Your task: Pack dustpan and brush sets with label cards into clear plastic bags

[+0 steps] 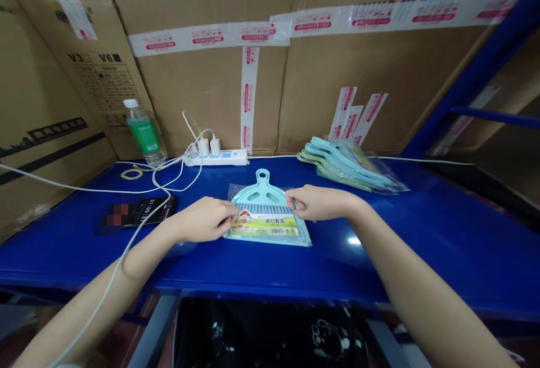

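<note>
A light-blue dustpan (262,194) lies flat on the blue table with its looped handle pointing away from me. A small grey-bristled brush (265,209) and a yellow-green printed label (265,224) lie on its pan, all inside a clear plastic bag (236,189). At the bag's left edge, the fingers of my left hand (211,219) are curled in and closed on it. My right hand (314,202) pinches the bag's right edge with bent fingers, just above the pan's corner. The fingertips are partly hidden.
Several bagged blue and green dustpans (346,165) are piled at the back right. A white power strip (225,157) with plugged chargers, a green-labelled bottle (144,133), a phone (147,210) and loose white cables (126,244) are to the left. Cardboard (202,86) walls the back.
</note>
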